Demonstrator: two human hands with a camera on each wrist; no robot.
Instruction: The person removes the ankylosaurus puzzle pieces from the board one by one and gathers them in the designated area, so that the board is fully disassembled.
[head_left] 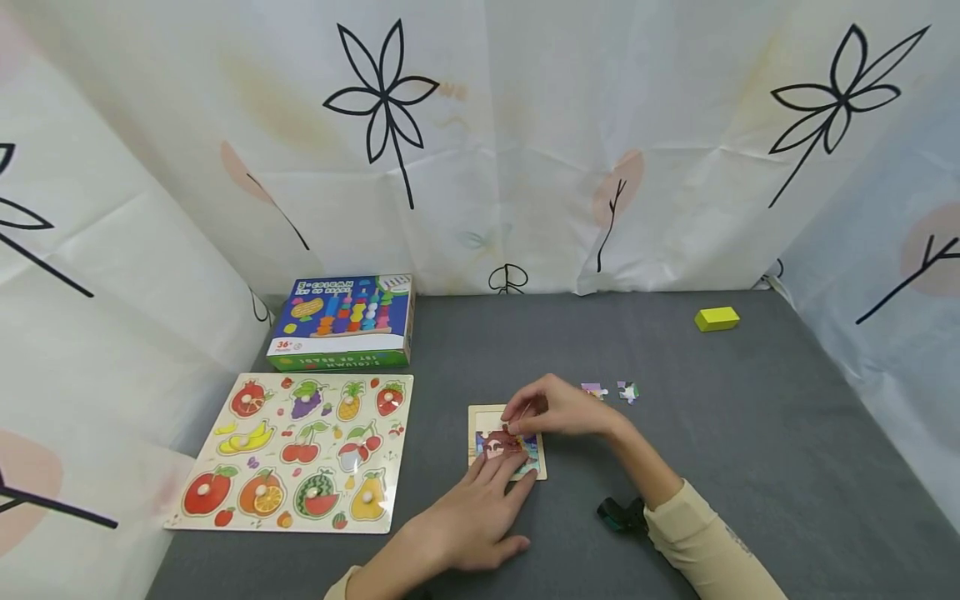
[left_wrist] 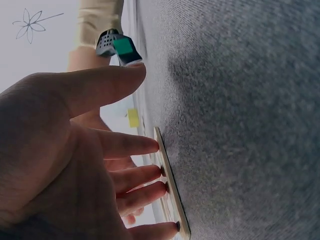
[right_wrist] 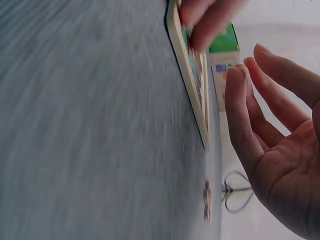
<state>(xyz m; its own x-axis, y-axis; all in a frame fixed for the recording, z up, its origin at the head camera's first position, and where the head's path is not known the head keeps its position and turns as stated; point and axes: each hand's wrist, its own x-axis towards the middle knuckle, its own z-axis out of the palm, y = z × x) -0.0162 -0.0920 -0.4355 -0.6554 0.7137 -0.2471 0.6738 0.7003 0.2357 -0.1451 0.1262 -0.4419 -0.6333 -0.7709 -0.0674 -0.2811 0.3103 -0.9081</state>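
A small square jigsaw puzzle with a pale wooden frame shows a red-haired figure; a white strip of its backing shows along the top. My left hand rests on its lower edge with fingers stretched out, and in the left wrist view the fingertips touch the puzzle's frame. Over the upper right part hovers my right hand, fingers bent and thumb close to the index fingertip. In the right wrist view the fingertips of this right hand stand above the board; I cannot tell whether they pinch a piece.
Two loose puzzle pieces lie right of the board, past the right hand. To the left is a fruit peg board, with a bead set box behind it. A yellow block sits at the back right.
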